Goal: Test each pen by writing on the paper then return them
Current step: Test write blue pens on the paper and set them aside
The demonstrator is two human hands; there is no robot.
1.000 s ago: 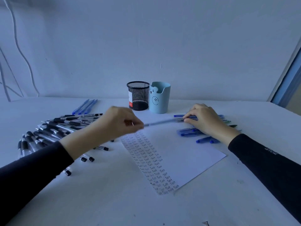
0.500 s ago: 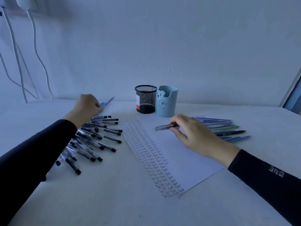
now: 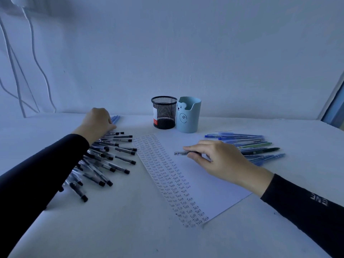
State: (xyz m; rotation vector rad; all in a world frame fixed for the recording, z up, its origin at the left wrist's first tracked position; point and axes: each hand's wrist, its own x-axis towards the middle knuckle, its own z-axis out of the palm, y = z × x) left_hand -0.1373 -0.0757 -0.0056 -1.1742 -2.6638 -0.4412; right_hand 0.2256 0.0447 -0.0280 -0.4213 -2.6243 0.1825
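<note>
Now the slim clear-barrelled pen [image 3: 183,153] lies crosswise, tip leftward, pinched in my right hand [image 3: 223,161] over the blank part of the white paper sheet [image 3: 204,189]. My left hand [image 3: 98,121] is farther off, beyond the black-capped pens [image 3: 124,160], its fingers' grip hidden.

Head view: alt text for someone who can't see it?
A right hand pinches a pen over a paper part-filled with the word Test. The left hand is at blue pens behind a pile of black-capped pens; its grip is hidden. A mesh cup and a blue cup stand behind the paper, more pens to its right.
</note>
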